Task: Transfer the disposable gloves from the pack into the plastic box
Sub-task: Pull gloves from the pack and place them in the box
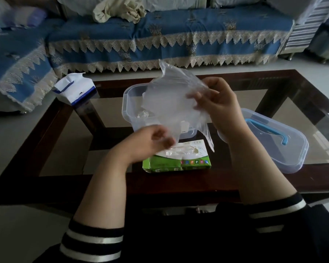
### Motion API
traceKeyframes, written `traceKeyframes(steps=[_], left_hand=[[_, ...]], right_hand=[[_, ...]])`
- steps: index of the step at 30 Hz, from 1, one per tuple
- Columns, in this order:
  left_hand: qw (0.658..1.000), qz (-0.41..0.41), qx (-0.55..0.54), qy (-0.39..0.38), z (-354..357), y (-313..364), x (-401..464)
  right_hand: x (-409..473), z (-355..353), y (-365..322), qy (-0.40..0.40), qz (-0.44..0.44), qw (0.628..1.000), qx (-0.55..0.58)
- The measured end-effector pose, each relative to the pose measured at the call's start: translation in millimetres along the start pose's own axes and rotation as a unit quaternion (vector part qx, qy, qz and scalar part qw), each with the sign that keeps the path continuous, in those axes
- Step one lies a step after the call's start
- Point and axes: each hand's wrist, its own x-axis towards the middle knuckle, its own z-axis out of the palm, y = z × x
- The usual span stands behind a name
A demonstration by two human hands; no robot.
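Glove [171, 103]: one thin clear plastic sheet, held up in the air over the plastic box [128, 111], between both hands. Judged very light, limp, crinkly and a bit slippery; it will sag, cling and catch any draught. One tail hangs down past the box's near right corner toward the pack [178, 160]. Not fragile to a drop, but thin film could stretch or tear if pulled hard between two grips.

Best hold, by my reading: pinch at an edge or gather the film into a loose bunch, rather than flat-palm it; a bunched glove should drop into the box more surely than a spread one.

Left hand [156, 139]: low, near the box's near edge, above the pack. Fingers curled, thumb and fingertips pinching the glove's lower edge. Forearm comes up from the table's near edge, wrist bent slightly inward.

Right hand [216, 99]: higher, over the box's right side. Fingers curled and gripping the glove's upper right part; thumb side hidden behind film, so exact pinch unclear.

Box: open, mid-table [302, 86], something clear and crumpled already inside, likely gloves. Pack: green and white, at the near edge, just in front of the box. Lid [277, 141] with blue handle lies toward the table's right edge. Tissue pack [74, 88] at the far left corner.
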Motion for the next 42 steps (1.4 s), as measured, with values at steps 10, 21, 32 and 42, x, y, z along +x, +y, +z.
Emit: traceKeyframes(steps=[10,21,32,42], left_hand=[[0.932,0.192,-0.121,0.283,-11.2,32.7,38.3],[0.925,0.059,-0.087,0.366,-49.9,23.0,93.4],[0.931,-0.165,0.318,0.066,-49.8,5.0,114.7],[0.902,-0.024,0.302,0.307,-42.4,9.5,84.1]], right_hand=[[8.0,-0.6,6.2,-0.017,0.069,0.997,-0.042],[30.8,-30.4,24.0,0.334,-0.068,0.922,-0.184],[14.6,-7.9,20.0,-0.08,0.03,0.952,-0.295],[-3.7,0.7,20.9,-0.14,0.038,0.936,-0.321]])
